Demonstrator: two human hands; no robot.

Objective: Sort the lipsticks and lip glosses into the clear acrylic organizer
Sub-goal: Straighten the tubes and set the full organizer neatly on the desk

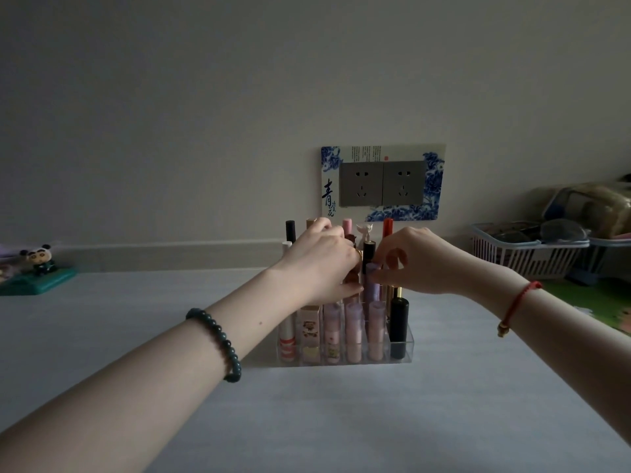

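Observation:
The clear acrylic organizer (404,349) stands on the white table, filled with several upright lipsticks and lip glosses. Its front row holds pink and lilac tubes (352,332) and a black tube (398,327) at the right. My right hand (420,259) pinches the cap of a lilac tube (371,285) standing in the second row. My left hand (324,259) reaches over the middle rows, its fingers curled around a brownish tube (351,276) that is mostly hidden. Taller tubes (290,230) rise behind both hands.
A double wall socket (382,182) with a blue-and-white surround sits behind the organizer. A white slatted basket (526,254) with bags stands at the far right. A small panda figure on a green base (37,268) sits at the far left.

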